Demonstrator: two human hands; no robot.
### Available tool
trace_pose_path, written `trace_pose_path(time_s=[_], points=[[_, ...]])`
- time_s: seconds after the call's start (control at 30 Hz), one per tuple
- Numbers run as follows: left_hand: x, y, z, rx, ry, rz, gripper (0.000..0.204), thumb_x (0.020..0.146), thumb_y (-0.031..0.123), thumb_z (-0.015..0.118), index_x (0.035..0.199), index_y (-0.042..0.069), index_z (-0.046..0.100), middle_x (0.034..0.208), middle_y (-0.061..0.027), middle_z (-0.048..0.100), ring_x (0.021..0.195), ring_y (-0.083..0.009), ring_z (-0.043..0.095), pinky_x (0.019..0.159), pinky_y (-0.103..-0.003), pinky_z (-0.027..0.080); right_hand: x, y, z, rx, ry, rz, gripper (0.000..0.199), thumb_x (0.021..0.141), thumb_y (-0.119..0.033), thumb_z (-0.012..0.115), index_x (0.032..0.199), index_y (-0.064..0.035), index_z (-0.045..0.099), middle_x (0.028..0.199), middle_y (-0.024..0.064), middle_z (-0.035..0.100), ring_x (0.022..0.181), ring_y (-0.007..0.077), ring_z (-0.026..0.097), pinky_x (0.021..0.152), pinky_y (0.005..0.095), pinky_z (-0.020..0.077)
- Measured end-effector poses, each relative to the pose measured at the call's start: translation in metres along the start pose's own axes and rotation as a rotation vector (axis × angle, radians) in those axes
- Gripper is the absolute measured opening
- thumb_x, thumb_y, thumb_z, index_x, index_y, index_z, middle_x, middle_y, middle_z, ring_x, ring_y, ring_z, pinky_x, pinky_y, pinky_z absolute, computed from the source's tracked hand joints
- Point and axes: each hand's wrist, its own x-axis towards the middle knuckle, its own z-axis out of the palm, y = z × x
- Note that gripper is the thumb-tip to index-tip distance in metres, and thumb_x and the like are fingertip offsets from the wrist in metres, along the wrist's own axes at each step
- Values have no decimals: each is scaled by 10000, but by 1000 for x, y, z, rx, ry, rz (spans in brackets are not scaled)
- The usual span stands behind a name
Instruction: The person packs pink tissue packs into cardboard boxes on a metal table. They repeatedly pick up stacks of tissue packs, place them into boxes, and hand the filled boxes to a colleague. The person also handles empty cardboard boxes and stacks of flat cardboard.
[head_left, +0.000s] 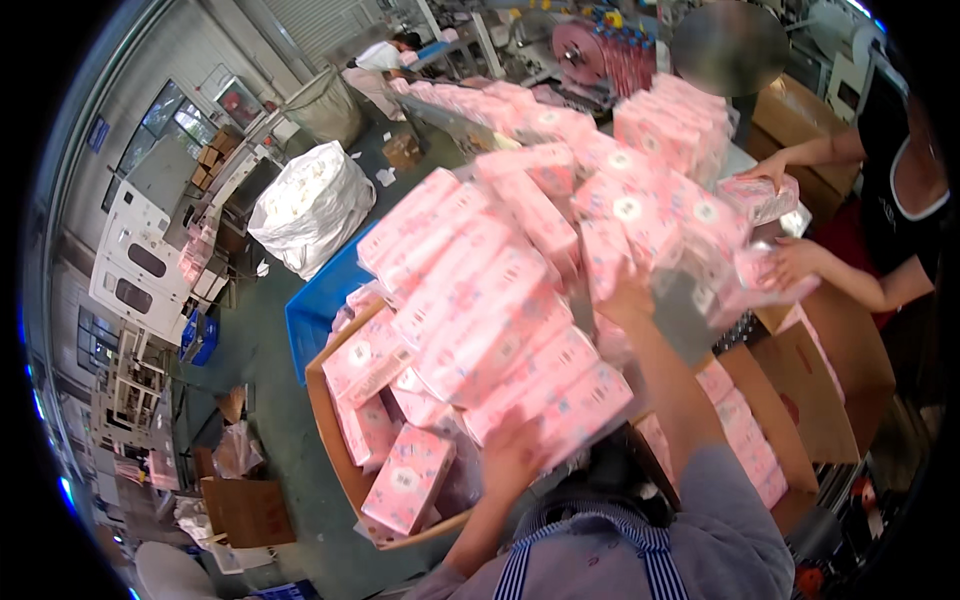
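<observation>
Apparently gathering packs (480, 310) | near edge of table (688, 330): left hand (513, 455) spread against them | right hand (628, 298): grip unclear | next likely: steadying

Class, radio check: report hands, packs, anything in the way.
Left hand on pink packs. Right hand among them, blurred. Co-worker's hands nearby at right, apparently not blocking.
</observation>
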Motion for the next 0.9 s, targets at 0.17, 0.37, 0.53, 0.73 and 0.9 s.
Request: trace_pose_path(time_s=[0.17, 0.37, 0.53, 0.73, 0.9], points=[[-117, -124, -46, -203, 386, -766, 186, 856, 209, 575, 877, 43, 657, 817, -159, 655, 727, -338, 628, 667, -442, 487, 47, 124, -10, 1055, -318, -223, 983, 712, -2, 651, 1494, -85, 61, 942, 102, 588, 746, 176, 597, 580, 317, 519], [-172, -200, 29, -165, -617, -582, 405, 816, 181, 582, 1131, -57, 492, 1187, -312, 493, 1128, -461, 454, 951, -484, 378, -115, 60, -148, 403, -291, -657, 903, 554, -59, 687, 1392, -63, 349, 1341, 118, 459, 1250, 266, 417, 1053, 398, 311], [-173, -237, 93, -126, -518, -579, 1117, 675, 456, 754, 1474, 22, 105, 1520, -242, 92, 1410, -393, 98, 1145, -440, 156, -124, -56, -112, -154, -378, -1209, 607, 554, 8, 619, 1156, -59, 585, 1147, 133, 562, 1086, 353, 483, 989, 476, 344], [-110, -216, 86, 130, -779, -626, 577, 815, 279, 609, 1295, 31, 405, 1260, -243, 475, 1166, -358, 494, 957, -420, 424, -127, -78, -66, -285, 61, -1131, 589, 662, 77, 531, 1225, -93, 557, 1368, 134, 430, 1302, 352, 358, 1087, 544, 238], [-132, -221, 86, 130, -489, -500, 284, 837, 164, 560, 1099, 58, 533, 915, -154, 660, 856, -340, 649, 742, -438, 513, -157, -46, -60, -99, 73, -984, 539, 692, 107, 513, 1192, -87, 575, 1370, 146, 428, 1298, 375, 363, 1071, 537, 276]])
